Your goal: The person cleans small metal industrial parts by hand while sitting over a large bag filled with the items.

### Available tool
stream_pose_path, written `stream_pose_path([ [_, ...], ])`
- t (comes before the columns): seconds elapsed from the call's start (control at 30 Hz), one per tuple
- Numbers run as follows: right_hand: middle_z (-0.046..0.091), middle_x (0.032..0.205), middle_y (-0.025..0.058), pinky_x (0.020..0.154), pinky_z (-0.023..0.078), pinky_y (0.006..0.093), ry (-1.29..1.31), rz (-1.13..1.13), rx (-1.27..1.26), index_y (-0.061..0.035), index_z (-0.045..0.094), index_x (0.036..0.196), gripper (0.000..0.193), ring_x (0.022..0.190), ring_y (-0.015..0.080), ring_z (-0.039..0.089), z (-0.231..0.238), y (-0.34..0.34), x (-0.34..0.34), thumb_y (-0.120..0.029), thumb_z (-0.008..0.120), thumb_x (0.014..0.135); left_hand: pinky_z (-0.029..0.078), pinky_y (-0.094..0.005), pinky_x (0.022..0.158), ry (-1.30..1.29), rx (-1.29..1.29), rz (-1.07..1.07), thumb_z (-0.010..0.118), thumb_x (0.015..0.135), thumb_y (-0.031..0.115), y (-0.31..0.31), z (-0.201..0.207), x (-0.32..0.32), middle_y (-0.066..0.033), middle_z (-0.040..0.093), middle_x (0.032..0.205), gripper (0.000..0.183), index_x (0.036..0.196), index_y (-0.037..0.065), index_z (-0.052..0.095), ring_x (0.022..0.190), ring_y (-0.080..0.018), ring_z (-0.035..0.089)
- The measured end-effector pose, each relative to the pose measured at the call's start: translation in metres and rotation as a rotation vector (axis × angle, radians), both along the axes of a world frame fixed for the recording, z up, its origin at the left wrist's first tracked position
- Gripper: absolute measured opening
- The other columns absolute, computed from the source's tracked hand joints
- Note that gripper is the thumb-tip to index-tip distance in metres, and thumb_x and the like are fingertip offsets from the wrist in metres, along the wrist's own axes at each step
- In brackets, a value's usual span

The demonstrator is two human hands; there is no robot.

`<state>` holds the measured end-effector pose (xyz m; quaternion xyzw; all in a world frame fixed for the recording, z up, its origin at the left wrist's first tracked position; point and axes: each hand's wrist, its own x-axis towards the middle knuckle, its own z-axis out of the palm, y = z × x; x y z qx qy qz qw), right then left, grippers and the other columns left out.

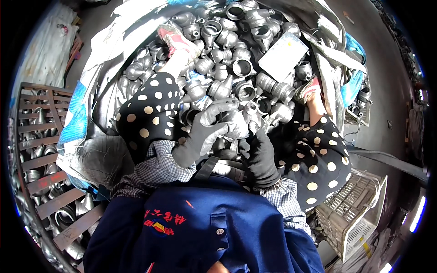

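Note:
My left hand (202, 136), in a dark grey glove, grips a rounded grey metal pipe casting (235, 124) in front of my body. Its thumb and fingers wrap the casting's left side and top. My right hand (261, 159), gloved alike, is closed close to the right side of that casting. A narrow metallic shape (265, 123) rises by its fingertips; whether it is a tool or part of a casting I cannot tell. Many similar castings (221, 88) with round openings lie heaped between my legs, just beyond both hands.
A large white woven sack (107, 54) with blue straps surrounds the heap. On the castings rests a white rectangular panel (283, 57). To the left stands a rusty metal cage (43, 159) holding castings; at right is a plastic crate (353, 209) beside a metal bar (387, 160).

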<state>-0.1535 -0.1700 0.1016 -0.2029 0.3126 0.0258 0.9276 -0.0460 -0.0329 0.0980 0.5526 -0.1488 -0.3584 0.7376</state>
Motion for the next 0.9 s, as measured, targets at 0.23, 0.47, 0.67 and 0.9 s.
stream_pose_path([
  [0.23,0.043,0.053,-0.0002,0.04,0.034,0.0262,0.092,-0.018,-0.008,-0.0057,0.058,0.09,0.03,0.043,0.0122,0.039,0.004,0.002,0.003,-0.032,0.045,0.099,0.035,-0.0372,0.108,-0.544,-0.004,-0.009,0.062,0.08,0.005,-0.001,-0.015,0.0,-0.0145,0.05,0.135,0.042,0.122,-0.002,0.059,0.13,-0.0241,0.045],
  [0.47,0.045,0.054,0.0008,0.038,0.031,0.0255,-0.008,0.088,-0.473,-0.0062,0.057,0.079,0.029,0.044,0.01,0.04,-0.017,0.0,-0.003,-0.028,0.05,0.097,0.04,-0.0336,0.102,-0.122,-0.058,0.001,0.064,0.079,0.001,0.004,-0.02,-0.002,-0.0115,0.055,0.123,0.03,0.109,0.001,0.061,0.118,-0.0186,0.051],
  [0.67,0.05,0.059,-0.0029,0.044,0.03,0.0222,0.079,0.098,-0.541,-0.0018,0.063,0.082,0.015,0.048,0.0058,0.043,0.013,0.013,0.006,-0.015,0.06,0.089,0.048,-0.0254,0.089,-0.131,0.108,0.103,0.064,0.083,-0.001,-0.023,-0.007,-0.001,-0.0084,0.056,0.12,0.046,0.127,-0.001,0.051,0.107,-0.0125,0.054],
  [0.9,0.054,0.06,-0.0003,0.045,0.032,0.0219,0.137,0.059,-0.425,-0.0014,0.066,0.083,0.016,0.048,0.0072,0.047,0.015,0.01,0.004,-0.017,0.063,0.086,0.048,-0.025,0.088,-0.012,0.033,-0.02,0.059,0.09,0.002,-0.01,-0.02,0.008,-0.0067,0.058,0.121,0.046,0.134,-0.002,0.046,0.106,-0.0107,0.055],
])
